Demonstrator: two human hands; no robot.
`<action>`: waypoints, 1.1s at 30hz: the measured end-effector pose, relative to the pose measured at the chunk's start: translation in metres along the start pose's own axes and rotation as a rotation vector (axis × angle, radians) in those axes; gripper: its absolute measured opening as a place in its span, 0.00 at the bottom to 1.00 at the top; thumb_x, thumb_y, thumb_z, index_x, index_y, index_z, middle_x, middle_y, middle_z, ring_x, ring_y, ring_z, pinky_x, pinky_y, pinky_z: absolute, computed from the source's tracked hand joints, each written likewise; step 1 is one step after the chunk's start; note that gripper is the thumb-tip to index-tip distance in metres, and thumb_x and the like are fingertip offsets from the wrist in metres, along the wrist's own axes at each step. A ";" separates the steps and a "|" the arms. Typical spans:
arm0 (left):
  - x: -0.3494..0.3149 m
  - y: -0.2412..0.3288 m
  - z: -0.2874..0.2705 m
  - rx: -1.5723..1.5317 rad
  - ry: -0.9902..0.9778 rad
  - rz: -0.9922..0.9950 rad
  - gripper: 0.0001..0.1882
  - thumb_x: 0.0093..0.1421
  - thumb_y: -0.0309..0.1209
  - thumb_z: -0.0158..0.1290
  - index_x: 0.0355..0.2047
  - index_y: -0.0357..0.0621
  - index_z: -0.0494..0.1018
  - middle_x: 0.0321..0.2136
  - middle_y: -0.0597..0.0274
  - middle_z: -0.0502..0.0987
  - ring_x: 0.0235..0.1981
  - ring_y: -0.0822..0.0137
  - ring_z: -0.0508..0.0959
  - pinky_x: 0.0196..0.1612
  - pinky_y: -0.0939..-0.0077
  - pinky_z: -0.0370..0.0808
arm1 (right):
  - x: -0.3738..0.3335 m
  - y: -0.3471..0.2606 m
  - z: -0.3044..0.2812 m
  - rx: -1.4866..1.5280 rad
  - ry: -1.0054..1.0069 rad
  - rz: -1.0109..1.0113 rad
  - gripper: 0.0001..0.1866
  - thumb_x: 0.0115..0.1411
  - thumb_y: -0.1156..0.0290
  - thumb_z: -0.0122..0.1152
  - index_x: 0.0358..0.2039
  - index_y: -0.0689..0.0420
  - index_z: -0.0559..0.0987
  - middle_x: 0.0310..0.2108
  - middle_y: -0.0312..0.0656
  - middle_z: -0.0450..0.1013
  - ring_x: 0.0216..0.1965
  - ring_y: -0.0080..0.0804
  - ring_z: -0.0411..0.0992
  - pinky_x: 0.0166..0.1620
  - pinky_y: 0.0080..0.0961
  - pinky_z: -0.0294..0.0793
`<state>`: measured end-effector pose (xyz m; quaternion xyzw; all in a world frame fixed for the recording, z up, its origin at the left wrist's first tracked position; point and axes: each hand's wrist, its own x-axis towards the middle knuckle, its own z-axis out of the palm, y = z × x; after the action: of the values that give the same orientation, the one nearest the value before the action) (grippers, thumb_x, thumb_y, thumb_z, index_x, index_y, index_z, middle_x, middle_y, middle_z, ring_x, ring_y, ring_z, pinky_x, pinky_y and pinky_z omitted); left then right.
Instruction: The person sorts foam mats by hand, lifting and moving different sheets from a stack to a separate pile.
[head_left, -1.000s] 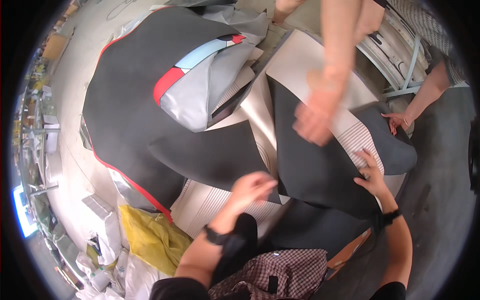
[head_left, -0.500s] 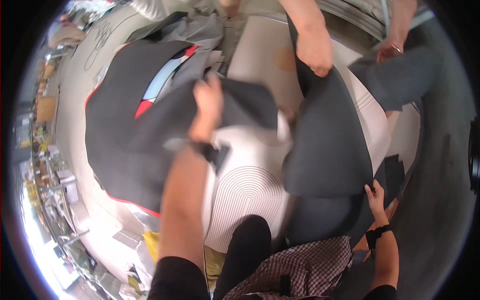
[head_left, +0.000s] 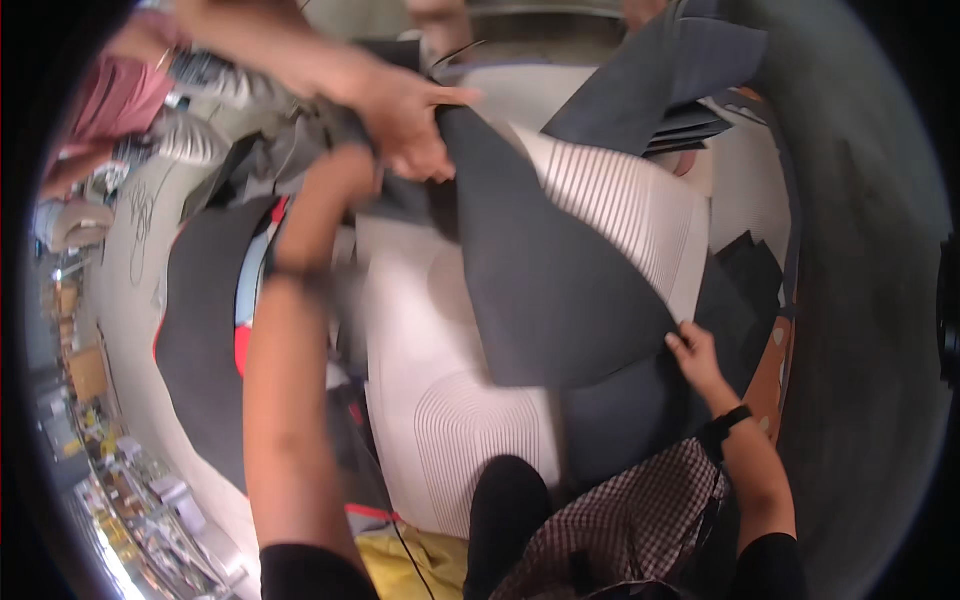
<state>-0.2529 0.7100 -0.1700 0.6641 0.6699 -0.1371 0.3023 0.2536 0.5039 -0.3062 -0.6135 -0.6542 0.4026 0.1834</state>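
Observation:
A dark grey flexible sheet [head_left: 560, 290] lies in front of me, above a beige sheet with printed curved lines [head_left: 400, 340]. My right hand [head_left: 693, 352] pinches the sheet's near right corner between thumb and fingers. My left hand [head_left: 345, 175] is stretched far forward, beside the sheet's far left end; motion smears its fingers, so their grip cannot be told. Another person's hand [head_left: 405, 120] reaches in from the upper left and touches the sheet's far tip, with one finger pointing out.
A dark red-edged piece [head_left: 205, 310] with a light blue stripe lies on the left. More dark grey pieces [head_left: 660, 75] rest at the far right. Yellow cloth [head_left: 430, 560] is near my knee. Cluttered shelves [head_left: 120, 490] line the far left.
My left hand has moved farther away and left, off the red-edged piece. The other person's hand has shifted left with the sheet's far end. My right hand keeps its corner.

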 end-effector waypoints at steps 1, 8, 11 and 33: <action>-0.047 0.051 0.028 0.061 0.048 0.099 0.16 0.53 0.39 0.52 0.29 0.35 0.74 0.20 0.49 0.76 0.15 0.58 0.76 0.23 0.72 0.73 | -0.016 0.021 -0.010 -0.040 0.056 0.066 0.08 0.52 0.75 0.57 0.29 0.65 0.70 0.18 0.40 0.61 0.21 0.21 0.59 0.27 0.20 0.63; -0.009 0.222 -0.018 0.011 1.226 0.471 0.62 0.31 0.60 0.62 0.53 0.21 0.50 0.46 0.32 0.65 0.49 0.45 0.67 0.51 0.65 0.65 | -0.020 -0.002 0.027 0.168 0.240 -0.008 0.10 0.52 0.75 0.57 0.36 0.62 0.75 0.31 0.46 0.74 0.31 0.33 0.72 0.37 0.23 0.70; 0.074 0.243 -0.031 -0.653 0.173 0.211 0.48 0.33 0.56 0.64 0.41 0.20 0.67 0.34 0.43 0.75 0.35 0.58 0.77 0.37 0.72 0.73 | -0.014 0.008 0.036 0.237 0.196 0.032 0.12 0.53 0.73 0.57 0.38 0.60 0.75 0.32 0.47 0.74 0.34 0.36 0.74 0.39 0.24 0.71; -0.128 0.215 0.206 -0.700 0.809 0.483 0.27 0.26 0.13 0.35 0.26 0.38 0.78 0.30 0.52 0.79 0.41 0.61 0.78 0.48 0.75 0.69 | 0.175 -0.048 -0.101 0.518 0.212 0.193 0.40 0.52 0.42 0.51 0.48 0.71 0.67 0.48 0.53 0.67 0.48 0.42 0.67 0.49 0.31 0.65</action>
<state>-0.0062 0.5034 -0.2086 0.6579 0.5672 0.4295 0.2468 0.2651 0.7044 -0.2533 -0.6442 -0.4455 0.5053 0.3623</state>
